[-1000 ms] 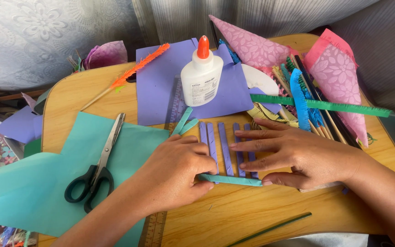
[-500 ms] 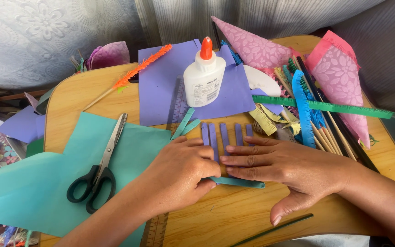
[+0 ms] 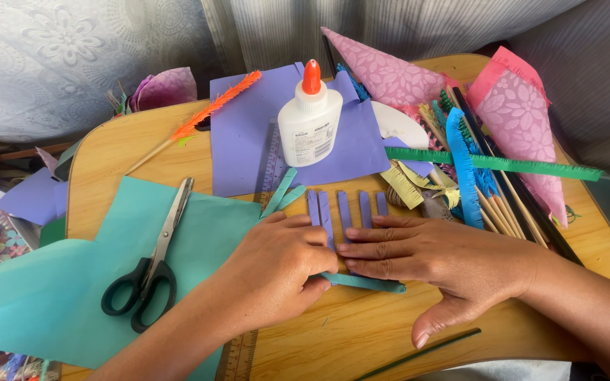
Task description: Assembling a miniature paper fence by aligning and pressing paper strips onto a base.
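Note:
Several narrow purple paper strips [image 3: 344,204] lie side by side on the wooden table [image 3: 107,152], crossed near their lower ends by a teal paper strip [image 3: 368,283]. My right hand [image 3: 446,264] lies flat, palm down, on the purple strips, its fingers pointing left. My left hand [image 3: 277,271] pinches the left end of the teal strip, next to the right hand's fingertips. Two loose teal strips [image 3: 282,190] lie just above my left hand.
A white glue bottle with an orange cap [image 3: 309,120] stands on a purple sheet [image 3: 241,141]. Black-handled scissors [image 3: 151,264] rest on a teal sheet [image 3: 58,296]. Pink paper cones [image 3: 524,113], fringed sticks [image 3: 488,164], a ruler [image 3: 238,356] and a thin green stick [image 3: 418,353] surround the work.
My right hand slid left over the purple strips and flattened, thumb spread out. My left hand closed tighter on the teal strip's end.

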